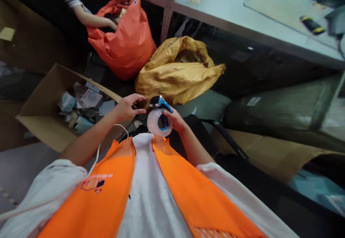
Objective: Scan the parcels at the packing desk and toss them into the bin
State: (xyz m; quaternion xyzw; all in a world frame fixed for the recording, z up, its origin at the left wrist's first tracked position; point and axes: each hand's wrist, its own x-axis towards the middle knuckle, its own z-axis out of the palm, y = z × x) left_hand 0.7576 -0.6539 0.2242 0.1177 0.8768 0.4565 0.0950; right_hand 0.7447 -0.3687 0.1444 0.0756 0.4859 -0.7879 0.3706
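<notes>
A tape dispenser [161, 105] with a blue and black frame carries a wide roll of clear tape [154, 123]. My right hand [175, 119] is closed around the dispenser's side, in front of my chest. Just left of it is my left hand [131, 107], its thumb and fingers apart and curved, with a small gap to the dispenser and nothing visible between them. Beneath my left forearm stands an open cardboard box [40, 123] that holds several small boxes and bagged packets [91, 97].
A yellow woven sack [178, 83] lies open ahead. Beside it, another person's arm [94, 20] reaches into a red bag [129, 40]. A white worktable [229, 18] on a metal post runs along the upper right. A black chair armrest [229, 137] is at my right.
</notes>
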